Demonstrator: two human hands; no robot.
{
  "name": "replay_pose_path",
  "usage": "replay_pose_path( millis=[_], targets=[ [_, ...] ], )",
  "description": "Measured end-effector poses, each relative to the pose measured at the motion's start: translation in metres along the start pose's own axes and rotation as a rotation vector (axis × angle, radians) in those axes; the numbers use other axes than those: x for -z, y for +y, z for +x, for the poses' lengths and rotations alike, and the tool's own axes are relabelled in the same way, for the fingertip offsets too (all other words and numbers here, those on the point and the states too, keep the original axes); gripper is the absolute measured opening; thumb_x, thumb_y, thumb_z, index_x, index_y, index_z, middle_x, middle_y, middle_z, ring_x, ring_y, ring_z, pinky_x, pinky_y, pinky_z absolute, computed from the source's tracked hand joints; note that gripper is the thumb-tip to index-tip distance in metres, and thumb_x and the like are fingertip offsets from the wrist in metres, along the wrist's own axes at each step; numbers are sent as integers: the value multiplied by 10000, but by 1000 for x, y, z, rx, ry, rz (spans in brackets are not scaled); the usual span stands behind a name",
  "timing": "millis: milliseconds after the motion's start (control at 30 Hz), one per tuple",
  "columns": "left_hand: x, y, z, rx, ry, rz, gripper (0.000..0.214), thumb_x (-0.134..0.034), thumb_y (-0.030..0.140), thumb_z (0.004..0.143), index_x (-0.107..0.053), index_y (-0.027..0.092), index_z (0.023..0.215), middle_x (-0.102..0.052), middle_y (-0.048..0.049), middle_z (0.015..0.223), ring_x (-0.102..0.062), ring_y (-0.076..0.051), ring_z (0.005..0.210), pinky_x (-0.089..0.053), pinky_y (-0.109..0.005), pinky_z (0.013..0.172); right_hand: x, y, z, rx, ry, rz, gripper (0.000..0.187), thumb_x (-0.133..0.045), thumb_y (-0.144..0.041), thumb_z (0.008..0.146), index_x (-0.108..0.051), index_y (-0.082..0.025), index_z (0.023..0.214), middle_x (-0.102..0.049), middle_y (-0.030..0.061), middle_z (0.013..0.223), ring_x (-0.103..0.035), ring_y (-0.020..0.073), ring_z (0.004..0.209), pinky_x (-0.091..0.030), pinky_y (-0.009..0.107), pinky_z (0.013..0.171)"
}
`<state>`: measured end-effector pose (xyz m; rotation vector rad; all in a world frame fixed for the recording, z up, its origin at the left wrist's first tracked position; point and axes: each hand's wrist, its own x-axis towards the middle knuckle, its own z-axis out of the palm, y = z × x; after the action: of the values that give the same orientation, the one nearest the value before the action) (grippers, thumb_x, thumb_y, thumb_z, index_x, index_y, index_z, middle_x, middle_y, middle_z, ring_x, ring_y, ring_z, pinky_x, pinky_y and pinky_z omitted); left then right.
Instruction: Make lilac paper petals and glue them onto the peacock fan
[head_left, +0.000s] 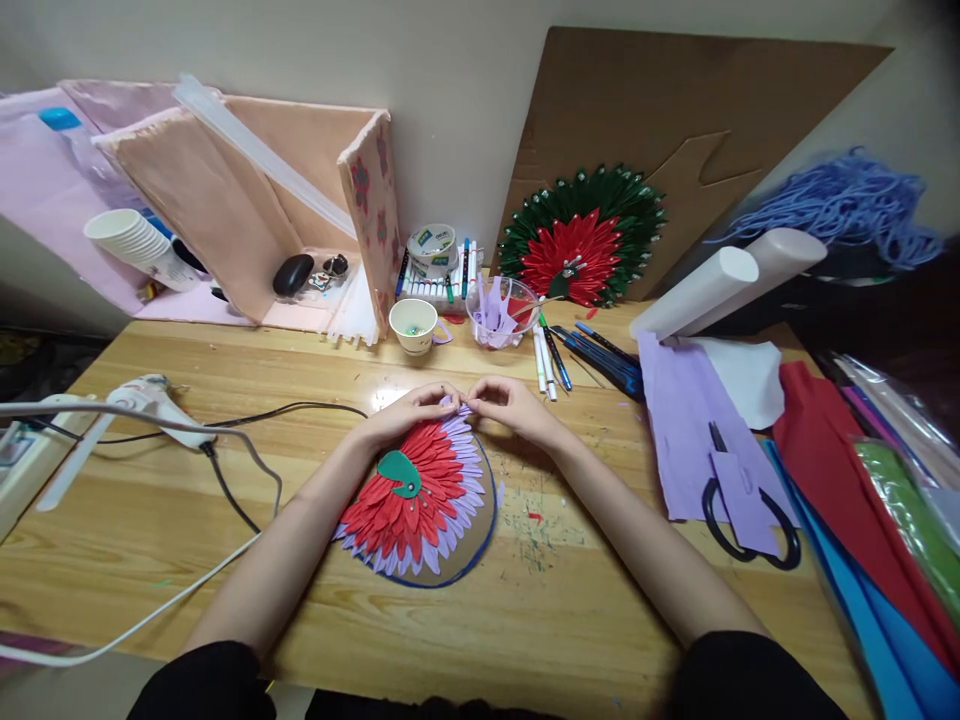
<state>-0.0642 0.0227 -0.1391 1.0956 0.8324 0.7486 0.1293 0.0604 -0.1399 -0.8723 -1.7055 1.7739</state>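
On the wooden table lies a round cardboard disc [457,560] with a blue-marked edge. Layers of red petals [427,450] and lilac petals [471,480] fan out over it around a green piece [401,473] with a small bead. My left hand [420,410] rests at the upper edge of the craft, fingers pinched by a lilac petal. Meeting it from the right, my right hand [514,408] has thumb and forefinger pressed together at the same lilac tip. The fingers hide most of what is pinched, which looks like a lilac petal.
A glue gun [161,410] and its cables [232,490] lie at left. Behind are a paper cup [413,327], a plastic bowl [501,312] of scraps, and markers [546,360]. Scissors [750,520] and lilac sheets [675,430] are at right. A finished-looking red-green flower [581,240] leans on cardboard.
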Motion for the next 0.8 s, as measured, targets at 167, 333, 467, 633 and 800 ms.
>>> replay_pose_path(
  millis=[167, 333, 467, 633, 800],
  targets=[
    [-1, 0, 0, 6, 25, -22, 156, -607, 301, 744, -574, 165, 812, -535, 2, 831, -493, -133, 808, -351, -235, 771, -1, -2, 5, -4, -56, -29, 162, -618, -299, 742, -581, -148, 788, -594, 0, 696, -569, 113, 626, -462, 258, 627],
    [0, -2, 1, 5, 46, -36, 172, -615, 314, 732, -575, 165, 807, -546, 2, 830, -505, -139, 810, -357, -236, 770, 1, -5, 9, -18, -88, -56, 128, -622, -250, 724, -584, -143, 783, -592, -2, 707, -562, 107, 633, -455, 254, 633],
    [1, -5, 3, -11, 81, -41, 178, -618, 315, 729, -574, 169, 822, -553, 1, 835, -511, -143, 820, -362, -243, 775, 4, -8, 15, -24, -116, -83, 104, -619, -200, 711, -570, -145, 785, -581, -1, 734, -553, 99, 658, -449, 252, 658],
    [1, -6, 3, -15, 90, -29, 180, -617, 318, 734, -569, 171, 826, -561, 2, 845, -516, -143, 827, -363, -250, 783, 5, -11, 23, -80, -129, -34, 220, -646, -155, 669, -502, -161, 835, -568, -13, 736, -556, 96, 656, -461, 244, 635],
    [2, -8, 3, -29, 97, -16, 176, -615, 314, 740, -574, 167, 827, -568, -3, 867, -520, -151, 859, -360, -259, 812, 7, -17, 29, -123, -203, -42, 287, -649, -116, 641, -467, -171, 856, -580, -22, 699, -565, 101, 621, -468, 250, 602]
  ],
)
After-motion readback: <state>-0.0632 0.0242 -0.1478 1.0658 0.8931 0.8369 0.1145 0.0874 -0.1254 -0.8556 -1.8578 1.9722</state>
